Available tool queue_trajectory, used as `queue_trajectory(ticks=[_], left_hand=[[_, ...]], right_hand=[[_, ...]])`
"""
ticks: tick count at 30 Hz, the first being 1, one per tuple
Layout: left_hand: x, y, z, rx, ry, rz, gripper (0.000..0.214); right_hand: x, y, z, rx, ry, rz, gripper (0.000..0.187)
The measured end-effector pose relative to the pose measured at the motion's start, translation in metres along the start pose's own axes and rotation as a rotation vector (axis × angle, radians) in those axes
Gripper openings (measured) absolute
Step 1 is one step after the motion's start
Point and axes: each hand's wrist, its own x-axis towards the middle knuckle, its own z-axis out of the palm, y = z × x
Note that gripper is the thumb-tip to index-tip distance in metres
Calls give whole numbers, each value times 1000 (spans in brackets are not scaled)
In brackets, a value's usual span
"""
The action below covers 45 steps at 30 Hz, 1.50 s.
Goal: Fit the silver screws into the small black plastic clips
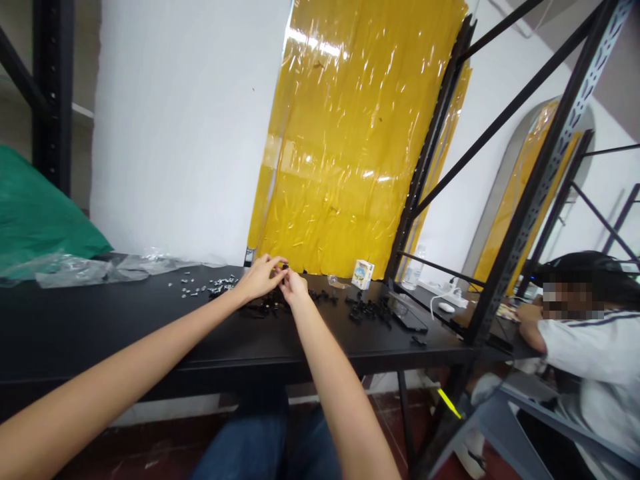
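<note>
Above the black table [125, 327], my left hand [261, 278] and my right hand [294, 287] meet with their fingertips together. Between them a small black part [285, 266] shows, pinched by both hands; its exact kind is too small to make out. Under and around my hands lie many loose black pieces [270, 305]. Left of them, small shiny metal pieces [193, 291] are scattered on the tabletop. Another heap of black parts [370, 310] lies to the right of my right hand.
A small white box [362, 274] stands at the back, near a flat black tray [411, 317]. Clear plastic bags [75, 270] and green cloth [40, 207] lie at left. A black shelf post [530, 193] rises at right, with a person [590, 347] seated beyond it.
</note>
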Motion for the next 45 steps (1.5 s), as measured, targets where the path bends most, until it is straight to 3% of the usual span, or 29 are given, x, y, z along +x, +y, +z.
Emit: queue_trajectory(ticks=[4,8,15,21,26,33,40,45], left_hand=[[-8,-4,5,14,-14,59,30],[-7,-3,6,-16,23,28,29],[-7,-11,6,-94,95,-65,31],[-8,-7,13,-91,65,11,30],[-9,-3,12,51,53,83,27],[-9,-14,8,191,99,-39,24],[-11,-7,11,126,108,-15,24],[-12,-10,10,43,83,-72,23]], right_hand=[[-2,4,-15,3,-53,-21,15],[-7,2,-20,19,-149,-1,16],[-9,1,-22,64,-280,169,23],[-6,1,-25,20,-292,286,32],[-6,0,-24,-43,-277,311,33],[-4,-2,-26,-6,-312,401,31],[-4,-1,-25,55,-301,330,25],[-5,0,-24,19,-203,245,22]])
